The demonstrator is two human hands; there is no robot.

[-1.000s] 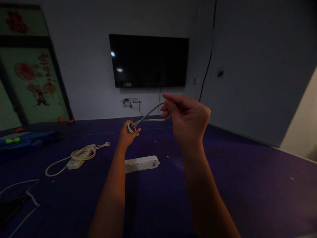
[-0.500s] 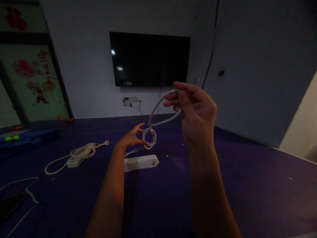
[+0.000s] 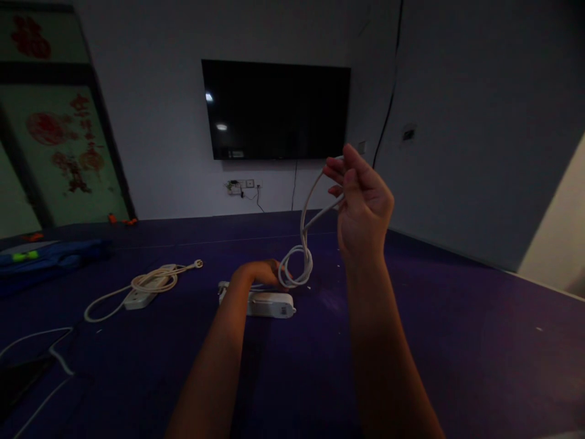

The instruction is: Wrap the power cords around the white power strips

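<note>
My right hand [image 3: 363, 204] is raised, its fingers closed on a loop of white power cable [image 3: 307, 204]. Below it the cable runs down to a small round coil [image 3: 311, 268] that hangs just above the floor. My left hand [image 3: 267, 272] is bent at the wrist and reaches to the left side of this coil. Its fingers are largely hidden behind the wrist and the cable, so their grip is unclear. Under the left hand a white power strip [image 3: 272, 305] lies on the floor, with the plug [image 3: 222, 288] by its left end.
Another power strip [image 3: 139, 299] with its coiled cable [image 3: 155, 279] lies to the left on the purple floor [image 3: 311, 378]. Farther left are a blue cloth item [image 3: 68, 253] and a thin white cable [image 3: 59, 360]. A television [image 3: 276, 110] hangs on the wall.
My left hand has moved right and turned down at the wrist, its spread fingers now mostly hidden. The coil has shifted right and lower; my right hand has moved slightly right.
</note>
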